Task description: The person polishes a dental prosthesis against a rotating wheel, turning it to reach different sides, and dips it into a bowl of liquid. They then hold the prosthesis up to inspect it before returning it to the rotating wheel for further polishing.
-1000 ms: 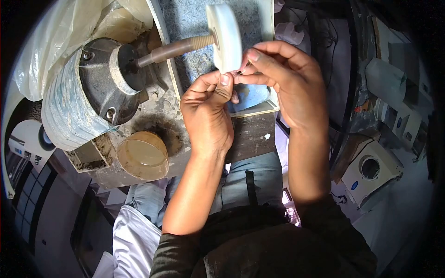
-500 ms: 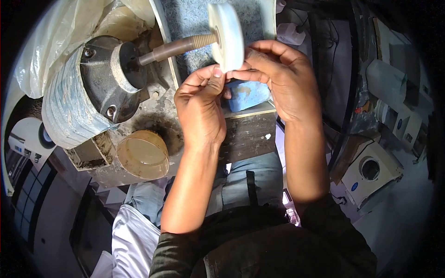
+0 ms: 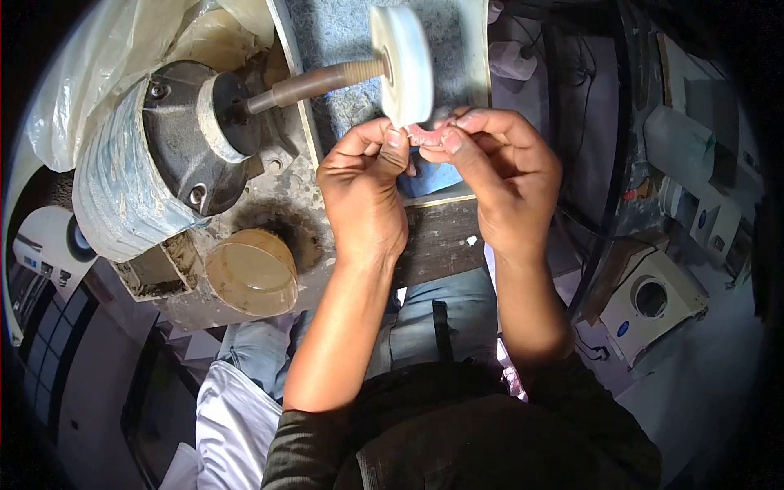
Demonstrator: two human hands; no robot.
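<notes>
A small curved pink denture (image 3: 426, 136) is pinched between both hands just under the white polishing wheel (image 3: 415, 69). My left hand (image 3: 363, 196) grips its left end with thumb and forefinger, the thumb tip right at the wheel's lower edge. My right hand (image 3: 514, 184) holds the other end between thumb and fingers, a little clear of the wheel. The wheel sits on a threaded tapered spindle (image 3: 327, 80) that runs out from the motor (image 3: 175, 135). Below the hands lies a blue block (image 3: 433, 181), partly covered by them.
A round bowl of cloudy liquid (image 3: 251, 273) stands on the stained bench near its front edge. Behind the wheel is a tray (image 3: 339, 33) lined with grey fibrous dust. Plastic sheeting (image 3: 98, 73) hangs at the left. A cream-coloured machine (image 3: 653, 302) sits lower at the right.
My right hand has moved down and turned, away from the wheel's side, and the pink denture now shows between the hands. My left hand has shifted slightly right.
</notes>
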